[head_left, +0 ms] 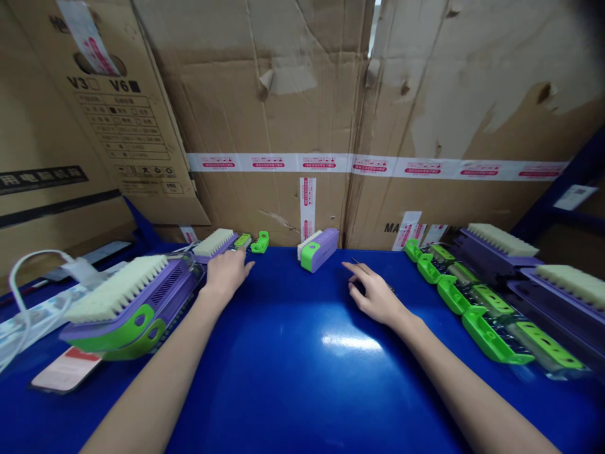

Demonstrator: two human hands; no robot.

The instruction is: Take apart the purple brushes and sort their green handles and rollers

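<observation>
My left hand (227,272) reaches to the far left of the blue table, its thumb apart and its fingertips over a small green panel part (242,240). Close by are a green curved cover (259,242) and a purple housing with cream bristles (215,243). My right hand (375,295) hovers over or rests on the table with its index finger stretched out and thumb apart. A thin dark tool (355,260) shows partly behind those fingers; its kind is hidden. Between my hands, near the back, a purple and green brush (319,250) lies on its side.
Rows of green covers (491,337), green panel parts (551,343) and purple bristled housings (501,241) line the right side. At left are stacked purple-green brushes (127,309), a phone-like slab (66,369) and a white cable (19,277). Cardboard (265,120) walls the back.
</observation>
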